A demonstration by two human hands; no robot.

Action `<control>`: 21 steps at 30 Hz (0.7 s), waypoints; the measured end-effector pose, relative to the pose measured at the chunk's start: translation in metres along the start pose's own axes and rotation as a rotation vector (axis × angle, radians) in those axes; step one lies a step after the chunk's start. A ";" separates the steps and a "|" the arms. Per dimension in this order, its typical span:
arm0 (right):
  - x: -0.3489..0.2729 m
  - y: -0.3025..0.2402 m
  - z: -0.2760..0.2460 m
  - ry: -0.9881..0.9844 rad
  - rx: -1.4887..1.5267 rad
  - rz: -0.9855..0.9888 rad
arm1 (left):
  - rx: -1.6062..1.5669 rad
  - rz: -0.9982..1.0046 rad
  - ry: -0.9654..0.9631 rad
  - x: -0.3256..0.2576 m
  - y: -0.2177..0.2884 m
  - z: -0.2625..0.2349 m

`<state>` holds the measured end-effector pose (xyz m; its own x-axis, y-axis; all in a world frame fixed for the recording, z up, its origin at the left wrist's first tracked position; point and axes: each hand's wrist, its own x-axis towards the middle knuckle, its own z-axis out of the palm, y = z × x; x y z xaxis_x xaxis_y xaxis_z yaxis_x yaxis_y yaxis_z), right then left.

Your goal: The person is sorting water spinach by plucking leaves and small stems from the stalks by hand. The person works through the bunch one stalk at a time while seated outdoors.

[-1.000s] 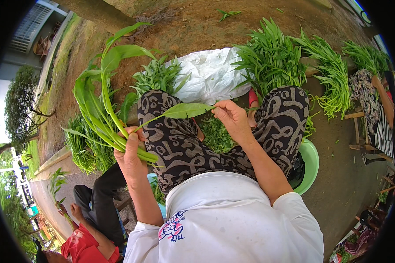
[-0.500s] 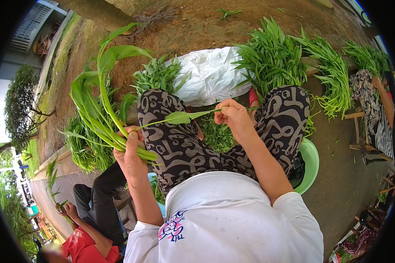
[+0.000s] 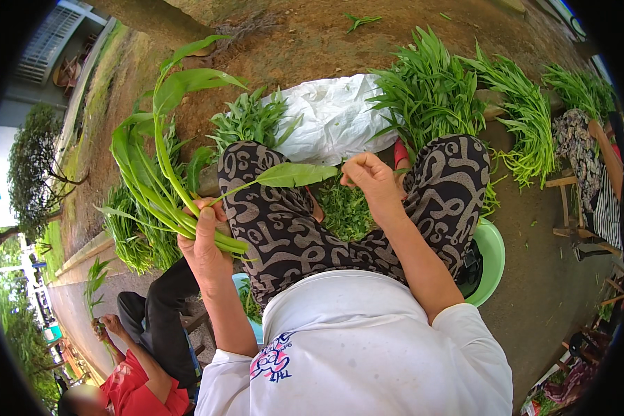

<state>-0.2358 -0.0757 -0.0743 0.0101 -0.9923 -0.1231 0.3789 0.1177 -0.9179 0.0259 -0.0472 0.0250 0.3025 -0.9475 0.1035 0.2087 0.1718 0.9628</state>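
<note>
My left hand (image 3: 204, 239) is closed round the thick green stems of a bunch of water spinach (image 3: 156, 177). The bunch rises up and away, its long leaves curling over at the top. From the grip a single leaf (image 3: 297, 175) reaches sideways over my lap, its broad far end just short of my right hand (image 3: 369, 180). That hand is closed, thumb against bent fingers, slightly apart from the leaf. Whatever its fingertips may pinch is hidden. Between my legs lies a heap of loose green leaves (image 3: 347, 211).
Beyond my knees lies a white sack (image 3: 329, 114), flanked by piles of greens (image 3: 433, 90). A green basin (image 3: 492, 263) stands to my right, a light blue basin (image 3: 256, 333) by my left hip. At the lower left, a person in a red top (image 3: 142, 381) holds a stem.
The leaf's far end has come away from my right fingers and now looks broad rather than drawn to a thin tip. My right hand has shifted slightly; my left keeps its grip.
</note>
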 end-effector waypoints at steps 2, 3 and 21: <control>-0.001 -0.001 0.009 0.026 -0.042 -0.105 | 0.008 0.002 0.002 0.000 0.000 0.001; -0.001 0.000 0.009 0.000 -0.048 -0.112 | 0.011 0.001 -0.003 -0.001 0.000 0.001; -0.007 -0.009 0.012 -0.180 -0.382 -0.205 | 0.018 0.010 -0.035 -0.001 -0.003 0.000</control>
<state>-0.2280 -0.0698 -0.0601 0.1434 -0.9833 0.1117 0.0228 -0.1095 -0.9937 0.0247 -0.0464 0.0225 0.2721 -0.9546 0.1216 0.1892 0.1770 0.9658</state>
